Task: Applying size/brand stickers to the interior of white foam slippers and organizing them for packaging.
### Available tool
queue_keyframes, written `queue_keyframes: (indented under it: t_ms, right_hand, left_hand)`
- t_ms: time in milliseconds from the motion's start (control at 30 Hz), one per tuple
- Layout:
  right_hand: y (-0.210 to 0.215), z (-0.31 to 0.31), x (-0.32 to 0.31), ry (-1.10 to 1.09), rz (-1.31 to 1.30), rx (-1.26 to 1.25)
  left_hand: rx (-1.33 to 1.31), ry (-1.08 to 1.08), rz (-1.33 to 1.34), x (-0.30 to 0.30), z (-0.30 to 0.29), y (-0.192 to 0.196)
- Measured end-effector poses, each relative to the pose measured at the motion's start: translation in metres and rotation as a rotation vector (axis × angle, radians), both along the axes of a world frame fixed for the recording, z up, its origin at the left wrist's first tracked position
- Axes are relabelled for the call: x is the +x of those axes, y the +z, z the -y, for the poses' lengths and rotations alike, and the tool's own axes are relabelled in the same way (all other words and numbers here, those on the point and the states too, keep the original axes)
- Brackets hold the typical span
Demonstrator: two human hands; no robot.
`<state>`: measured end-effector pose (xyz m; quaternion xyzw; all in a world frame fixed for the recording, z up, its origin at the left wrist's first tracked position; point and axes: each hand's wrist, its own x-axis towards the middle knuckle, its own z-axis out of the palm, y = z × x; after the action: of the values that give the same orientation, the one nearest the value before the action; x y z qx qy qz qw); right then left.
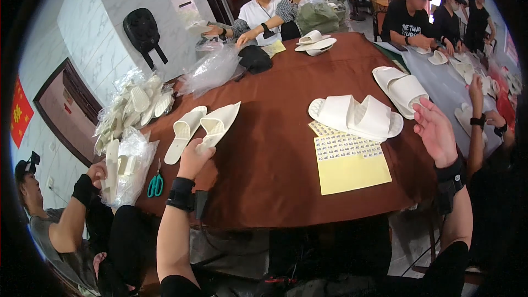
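My left hand (193,158) is closed on the heel end of a white slipper (219,123), its toe end raised off the table. Right beside it another white slipper (185,133) lies on the brown cloth. My right hand (435,133) has its fingers apart, the fingertips at the near end of a white slipper (397,89); whether they touch it I cannot tell. A pair of white slippers (356,116) lies side by side next to that one, partly covering a yellow sheet of small printed stickers (352,170).
Teal-handled scissors (155,185) and bagged slippers (137,99) lie at the left, by a co-worker (66,214). Across the table a person (269,14) works near clear plastic bags (212,71), a black cap (255,59) and more slippers (315,43). Several people work at the right-hand table.
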<state>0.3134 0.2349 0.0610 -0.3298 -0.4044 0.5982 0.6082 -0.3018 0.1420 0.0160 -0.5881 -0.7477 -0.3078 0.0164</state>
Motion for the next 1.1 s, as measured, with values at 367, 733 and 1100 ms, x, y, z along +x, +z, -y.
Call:
queue_keyframes:
  t_ms: [367,733,1100]
  right_hand:
    - [-0.002,0.016,-0.012,0.059,0.01,0.038]
    - [-0.005,0.025,-0.024,0.1,0.043,0.051]
    - [-0.009,0.028,-0.027,0.092,0.053,0.04]
  left_hand:
    - [-0.022,-0.179,0.571,0.081,0.07,0.051]
    - [-0.182,-0.49,0.218,0.124,0.112,0.085]
    - [-0.193,-0.54,-0.078,0.077,0.057,0.035]
